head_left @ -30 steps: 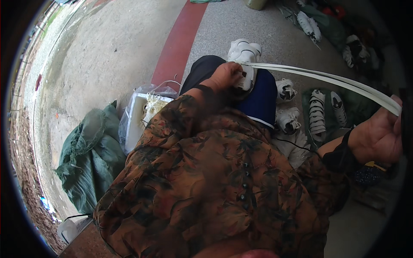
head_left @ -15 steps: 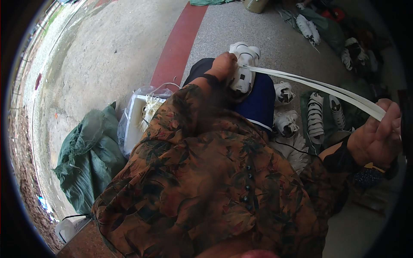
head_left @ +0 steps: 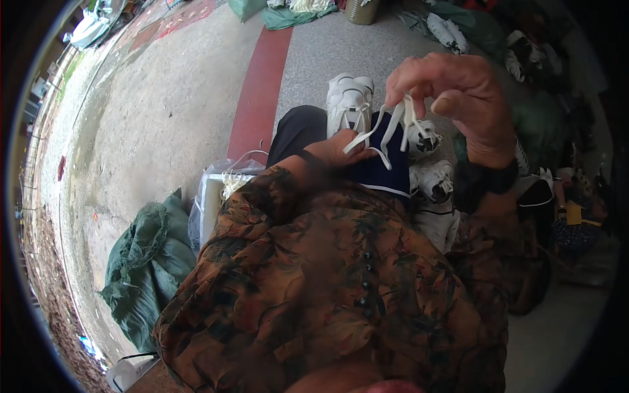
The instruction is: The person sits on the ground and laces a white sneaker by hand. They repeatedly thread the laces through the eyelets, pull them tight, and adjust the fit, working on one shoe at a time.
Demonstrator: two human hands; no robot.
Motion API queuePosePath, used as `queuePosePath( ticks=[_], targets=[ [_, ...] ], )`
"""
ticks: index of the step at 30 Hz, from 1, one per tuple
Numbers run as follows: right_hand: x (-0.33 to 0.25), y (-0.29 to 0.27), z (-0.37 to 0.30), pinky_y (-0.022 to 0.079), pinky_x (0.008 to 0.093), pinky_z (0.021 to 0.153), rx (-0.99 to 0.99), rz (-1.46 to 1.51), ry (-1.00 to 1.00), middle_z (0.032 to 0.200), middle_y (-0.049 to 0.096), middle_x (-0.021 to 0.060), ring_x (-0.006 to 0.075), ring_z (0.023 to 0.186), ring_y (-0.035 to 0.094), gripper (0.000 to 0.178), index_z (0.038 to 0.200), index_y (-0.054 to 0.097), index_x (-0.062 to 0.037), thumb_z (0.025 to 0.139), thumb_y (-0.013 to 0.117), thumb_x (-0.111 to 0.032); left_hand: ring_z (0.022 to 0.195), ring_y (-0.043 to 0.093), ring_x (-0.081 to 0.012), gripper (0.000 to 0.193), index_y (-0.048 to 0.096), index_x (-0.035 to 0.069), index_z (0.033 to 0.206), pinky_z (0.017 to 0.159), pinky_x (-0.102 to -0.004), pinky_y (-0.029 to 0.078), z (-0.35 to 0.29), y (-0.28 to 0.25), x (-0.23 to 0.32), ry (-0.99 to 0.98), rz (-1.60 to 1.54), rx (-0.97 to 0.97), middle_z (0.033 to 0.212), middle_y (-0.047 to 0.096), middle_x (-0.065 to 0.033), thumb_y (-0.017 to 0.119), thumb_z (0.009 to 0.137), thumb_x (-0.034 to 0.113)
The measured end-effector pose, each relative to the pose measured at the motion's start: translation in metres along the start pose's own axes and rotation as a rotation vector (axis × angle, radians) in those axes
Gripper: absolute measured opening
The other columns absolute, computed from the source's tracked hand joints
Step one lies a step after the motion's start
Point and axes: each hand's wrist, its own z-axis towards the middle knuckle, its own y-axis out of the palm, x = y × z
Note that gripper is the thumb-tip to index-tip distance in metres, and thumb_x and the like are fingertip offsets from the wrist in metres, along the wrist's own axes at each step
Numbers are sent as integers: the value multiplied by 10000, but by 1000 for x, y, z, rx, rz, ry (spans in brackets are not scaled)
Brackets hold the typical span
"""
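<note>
The white shoe is seen between the left knee and the right knee, and its near end is gripped by the left hand. In the raised, half-curled right hand, white laces are grasped, with strands hanging loosely. More white shoes are placed beside the right knee

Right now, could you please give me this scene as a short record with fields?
Left hand: at the near end of a white shoe, grip partly hidden
Right hand: raised, white laces hanging from its fingers
Right of the blue trouser leg: more white shoes
Person's left: green sack; white box in clear plastic
Floor: grey, with a red stripe
</note>
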Motion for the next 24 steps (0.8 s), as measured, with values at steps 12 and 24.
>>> queuePosePath(
  ticks=[12, 24],
  targets=[
    [293, 4, -74, 458, 201, 554, 796, 314, 908, 705, 582, 22, 101, 627, 569, 70, 834, 578, -51, 810, 630, -91, 729, 581, -374, 276, 610, -17, 781, 654, -431, 467, -1, -12, 31, -40, 5, -39, 742, 587, -197, 586, 837, 252],
    [319, -6, -72, 401, 182, 579, 652, 646, 718, 734, 563, -20, 63, 630, 496, 82, 891, 601, -45, 826, 628, -88, 717, 572, -388, 286, 601, -26, 756, 650, -436, 462, -2, -8, 20, 38, -104, 84, 749, 589, -210, 571, 851, 242]
  ],
)
